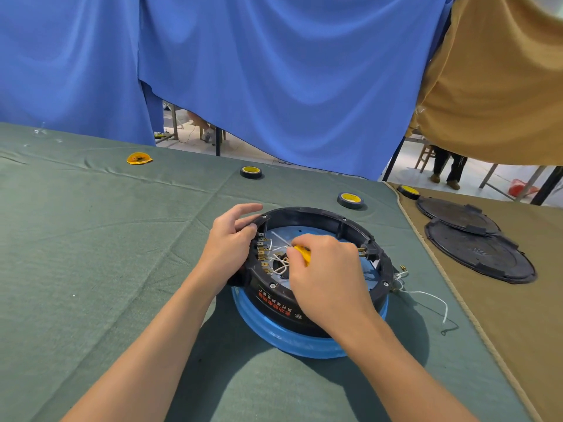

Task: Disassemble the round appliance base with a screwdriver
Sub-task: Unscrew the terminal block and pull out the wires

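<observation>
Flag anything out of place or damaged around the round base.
A loose white wire with metal terminals trails from the round base, on its right, across the green cloth. Nothing looks spilled or broken.

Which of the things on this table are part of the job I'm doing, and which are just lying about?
In use: round appliance base, gripped by the left hand; screwdriver in the right hand.
Lying about: three tape rolls, two black round covers, yellow scrap.
</observation>
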A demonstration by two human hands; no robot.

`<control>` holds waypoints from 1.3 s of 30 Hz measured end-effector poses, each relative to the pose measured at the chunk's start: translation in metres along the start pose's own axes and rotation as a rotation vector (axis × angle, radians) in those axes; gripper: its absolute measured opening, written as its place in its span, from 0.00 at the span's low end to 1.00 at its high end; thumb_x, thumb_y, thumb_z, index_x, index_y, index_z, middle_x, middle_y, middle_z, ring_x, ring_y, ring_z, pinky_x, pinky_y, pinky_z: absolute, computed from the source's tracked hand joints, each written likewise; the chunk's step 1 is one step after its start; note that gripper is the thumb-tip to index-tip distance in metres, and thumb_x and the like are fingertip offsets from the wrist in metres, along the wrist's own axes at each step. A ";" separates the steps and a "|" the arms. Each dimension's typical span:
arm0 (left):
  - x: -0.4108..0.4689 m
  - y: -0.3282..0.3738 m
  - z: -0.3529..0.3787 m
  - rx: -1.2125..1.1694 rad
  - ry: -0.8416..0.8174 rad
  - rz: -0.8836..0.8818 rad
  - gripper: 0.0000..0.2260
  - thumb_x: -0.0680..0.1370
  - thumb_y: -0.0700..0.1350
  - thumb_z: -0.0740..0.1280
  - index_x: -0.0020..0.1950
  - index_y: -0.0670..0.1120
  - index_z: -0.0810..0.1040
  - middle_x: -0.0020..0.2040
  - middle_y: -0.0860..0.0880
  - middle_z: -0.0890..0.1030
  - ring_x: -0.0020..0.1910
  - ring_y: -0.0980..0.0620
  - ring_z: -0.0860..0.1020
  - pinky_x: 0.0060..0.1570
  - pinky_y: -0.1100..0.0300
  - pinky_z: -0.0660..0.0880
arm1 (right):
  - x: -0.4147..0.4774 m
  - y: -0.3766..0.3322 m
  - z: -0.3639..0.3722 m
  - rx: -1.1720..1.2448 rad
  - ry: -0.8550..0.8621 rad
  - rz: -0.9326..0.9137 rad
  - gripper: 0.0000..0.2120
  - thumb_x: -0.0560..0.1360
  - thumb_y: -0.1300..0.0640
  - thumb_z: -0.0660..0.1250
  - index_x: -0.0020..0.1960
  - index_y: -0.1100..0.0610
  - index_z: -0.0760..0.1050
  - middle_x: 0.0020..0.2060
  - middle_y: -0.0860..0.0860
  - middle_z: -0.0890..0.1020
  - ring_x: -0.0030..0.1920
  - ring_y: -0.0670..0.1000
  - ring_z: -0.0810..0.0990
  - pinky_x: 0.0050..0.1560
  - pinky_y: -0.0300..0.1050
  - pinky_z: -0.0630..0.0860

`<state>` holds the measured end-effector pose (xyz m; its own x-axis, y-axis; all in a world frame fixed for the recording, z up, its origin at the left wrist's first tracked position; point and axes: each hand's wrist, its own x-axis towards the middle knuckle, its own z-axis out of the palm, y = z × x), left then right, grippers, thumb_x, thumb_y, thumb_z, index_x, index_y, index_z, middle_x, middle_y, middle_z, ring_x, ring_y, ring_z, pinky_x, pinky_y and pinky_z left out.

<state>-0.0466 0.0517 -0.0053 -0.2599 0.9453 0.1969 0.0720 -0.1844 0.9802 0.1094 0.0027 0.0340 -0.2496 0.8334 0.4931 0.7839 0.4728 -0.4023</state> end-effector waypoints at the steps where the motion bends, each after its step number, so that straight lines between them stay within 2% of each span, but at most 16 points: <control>1: 0.000 0.000 0.000 -0.002 0.000 0.000 0.18 0.79 0.32 0.59 0.59 0.51 0.79 0.56 0.43 0.83 0.44 0.35 0.78 0.49 0.29 0.73 | 0.000 0.002 -0.003 0.022 0.001 0.011 0.12 0.78 0.54 0.60 0.39 0.56 0.78 0.35 0.51 0.81 0.39 0.53 0.74 0.44 0.49 0.66; 3: -0.001 0.001 0.001 0.002 0.006 0.002 0.18 0.79 0.32 0.59 0.58 0.51 0.79 0.55 0.43 0.83 0.45 0.33 0.79 0.50 0.30 0.75 | -0.002 0.004 -0.007 0.044 0.002 0.012 0.10 0.77 0.53 0.62 0.44 0.55 0.80 0.40 0.49 0.83 0.42 0.51 0.75 0.45 0.46 0.64; 6: -0.001 0.002 0.003 0.028 0.024 0.004 0.17 0.79 0.32 0.59 0.59 0.50 0.78 0.56 0.44 0.82 0.49 0.29 0.79 0.50 0.32 0.75 | -0.009 0.005 -0.009 0.038 0.027 -0.003 0.08 0.77 0.51 0.64 0.49 0.51 0.80 0.44 0.46 0.83 0.42 0.47 0.72 0.41 0.41 0.57; 11: -0.001 0.001 0.008 0.043 0.079 0.011 0.18 0.77 0.31 0.58 0.54 0.51 0.79 0.55 0.44 0.83 0.49 0.36 0.81 0.52 0.35 0.76 | -0.012 -0.005 -0.009 -0.001 -0.010 -0.066 0.10 0.76 0.50 0.64 0.44 0.53 0.81 0.39 0.47 0.83 0.41 0.48 0.74 0.45 0.42 0.63; 14: -0.001 0.001 0.009 0.060 0.101 0.021 0.19 0.77 0.31 0.59 0.51 0.54 0.79 0.55 0.44 0.83 0.50 0.40 0.81 0.54 0.38 0.76 | -0.008 -0.006 -0.010 0.010 -0.073 -0.050 0.12 0.77 0.50 0.62 0.40 0.54 0.79 0.36 0.49 0.81 0.41 0.52 0.74 0.50 0.49 0.69; 16: -0.002 0.000 0.009 0.077 0.111 0.030 0.19 0.76 0.31 0.59 0.50 0.55 0.79 0.53 0.45 0.84 0.51 0.45 0.82 0.56 0.41 0.76 | -0.006 -0.006 -0.012 0.010 -0.101 -0.034 0.14 0.77 0.50 0.62 0.36 0.55 0.76 0.32 0.50 0.77 0.39 0.54 0.71 0.51 0.51 0.70; 19: -0.002 -0.001 0.010 0.085 0.115 0.027 0.18 0.76 0.32 0.59 0.50 0.55 0.79 0.52 0.46 0.84 0.51 0.45 0.82 0.56 0.41 0.76 | -0.007 -0.009 -0.015 -0.005 -0.122 0.004 0.13 0.77 0.51 0.62 0.38 0.55 0.78 0.35 0.49 0.77 0.41 0.54 0.67 0.51 0.50 0.67; 21: -0.004 -0.001 0.011 0.089 0.126 0.024 0.17 0.76 0.34 0.60 0.51 0.55 0.79 0.50 0.48 0.84 0.52 0.46 0.81 0.56 0.40 0.76 | -0.006 -0.012 -0.017 -0.026 -0.150 0.013 0.15 0.77 0.52 0.61 0.34 0.56 0.74 0.32 0.49 0.74 0.41 0.55 0.66 0.51 0.51 0.67; 24: -0.009 0.001 0.013 0.106 0.142 0.015 0.15 0.73 0.39 0.60 0.49 0.57 0.79 0.49 0.52 0.85 0.52 0.45 0.81 0.56 0.39 0.75 | -0.004 -0.019 -0.019 -0.054 -0.187 0.016 0.20 0.78 0.53 0.60 0.28 0.54 0.62 0.27 0.48 0.65 0.39 0.55 0.63 0.49 0.51 0.68; 27: -0.012 0.003 0.014 0.125 0.160 0.009 0.16 0.75 0.37 0.59 0.49 0.57 0.78 0.50 0.52 0.84 0.52 0.46 0.81 0.56 0.40 0.75 | -0.002 -0.025 -0.019 -0.089 -0.196 0.006 0.20 0.77 0.53 0.60 0.29 0.53 0.59 0.28 0.51 0.65 0.38 0.56 0.65 0.40 0.48 0.65; 30: -0.015 0.007 0.014 0.141 0.169 0.001 0.15 0.74 0.39 0.60 0.47 0.60 0.78 0.48 0.54 0.84 0.50 0.47 0.81 0.55 0.39 0.75 | 0.003 -0.034 -0.024 -0.151 -0.213 -0.050 0.17 0.75 0.55 0.62 0.31 0.53 0.59 0.31 0.53 0.65 0.38 0.57 0.68 0.34 0.45 0.60; 32: -0.017 0.009 0.014 0.146 0.182 -0.003 0.13 0.74 0.41 0.63 0.45 0.61 0.77 0.47 0.56 0.84 0.52 0.48 0.81 0.55 0.40 0.75 | 0.006 -0.045 -0.030 -0.202 -0.221 -0.120 0.14 0.75 0.57 0.63 0.33 0.51 0.62 0.31 0.50 0.62 0.38 0.55 0.66 0.35 0.43 0.62; 34: -0.017 0.007 0.014 0.125 0.160 0.015 0.10 0.74 0.43 0.64 0.46 0.60 0.77 0.49 0.52 0.84 0.54 0.45 0.80 0.56 0.41 0.75 | 0.005 -0.056 -0.029 -0.256 -0.203 -0.200 0.05 0.75 0.60 0.63 0.43 0.51 0.71 0.33 0.50 0.63 0.39 0.54 0.69 0.39 0.44 0.63; 35: -0.018 0.005 0.015 0.108 0.126 0.035 0.09 0.74 0.44 0.63 0.47 0.58 0.77 0.52 0.47 0.83 0.57 0.40 0.79 0.57 0.39 0.74 | 0.003 -0.062 -0.026 -0.275 -0.196 -0.216 0.04 0.76 0.61 0.62 0.48 0.53 0.73 0.34 0.51 0.66 0.42 0.54 0.73 0.39 0.44 0.63; 37: -0.021 0.003 0.018 0.005 0.088 0.064 0.07 0.73 0.47 0.62 0.48 0.57 0.76 0.53 0.36 0.77 0.59 0.29 0.73 0.59 0.29 0.68 | -0.001 -0.068 -0.015 -0.319 -0.177 -0.229 0.10 0.78 0.62 0.59 0.59 0.60 0.70 0.40 0.52 0.72 0.46 0.55 0.76 0.40 0.46 0.63; 39: -0.023 0.000 0.017 -0.083 0.088 0.064 0.09 0.70 0.50 0.61 0.47 0.60 0.76 0.51 0.34 0.73 0.59 0.25 0.70 0.57 0.22 0.62 | -0.004 -0.071 -0.003 -0.413 -0.172 -0.249 0.19 0.78 0.64 0.58 0.67 0.66 0.63 0.50 0.56 0.77 0.51 0.58 0.79 0.41 0.48 0.68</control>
<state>-0.0239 0.0350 -0.0100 -0.3408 0.9044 0.2568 0.0124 -0.2688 0.9631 0.0570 -0.0354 0.0630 -0.5204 0.7611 0.3871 0.8391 0.5399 0.0666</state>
